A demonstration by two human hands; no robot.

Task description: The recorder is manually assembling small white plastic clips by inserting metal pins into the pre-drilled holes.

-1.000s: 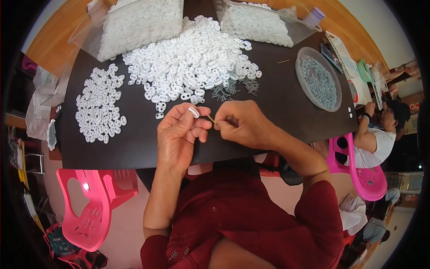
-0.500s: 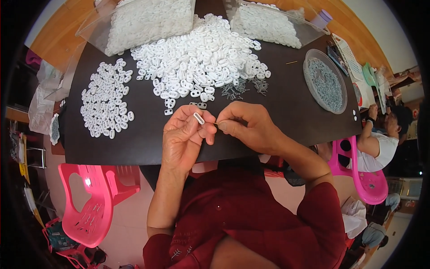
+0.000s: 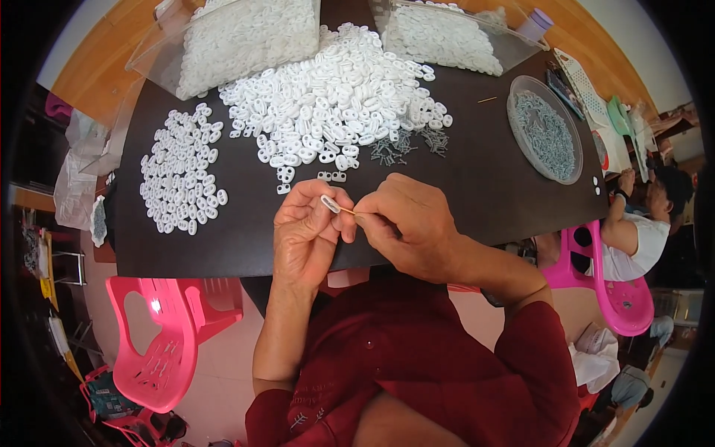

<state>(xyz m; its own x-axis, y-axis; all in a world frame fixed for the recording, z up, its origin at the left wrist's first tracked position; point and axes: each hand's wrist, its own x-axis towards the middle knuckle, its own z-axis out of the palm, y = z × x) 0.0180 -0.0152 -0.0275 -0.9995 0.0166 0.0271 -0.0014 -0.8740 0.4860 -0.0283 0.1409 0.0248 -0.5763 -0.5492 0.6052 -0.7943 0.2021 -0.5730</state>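
Between the fingertips of my left hand [image 3: 299, 237] is a small white oval plastic piece [image 3: 329, 203], tilted, with a long recess facing up. My right hand [image 3: 411, 223] pinches a thin gold-coloured stick [image 3: 348, 211]. Its far end points at the lower right end of the white piece; whether it goes inside, I cannot tell. Just beyond my hands lie a few white pieces with two holes [image 3: 331, 176]. Farther off is a large heap of white oval pieces [image 3: 313, 112], with small grey screws [image 3: 391, 150] at its near right edge.
A spread of white ovals [image 3: 179, 175] lies at the left. Clear bins of white pieces [image 3: 246, 48] stand at the back. On the right are a round tub of grey screws [image 3: 547, 138] and another thin stick [image 3: 486, 100]. A person [image 3: 633, 231] sits beyond the table's right end.
My right hand has turned slightly, and more of the thin stick shows against the white piece. The white piece has tilted a little in my left fingers. The whole view has shifted slightly.
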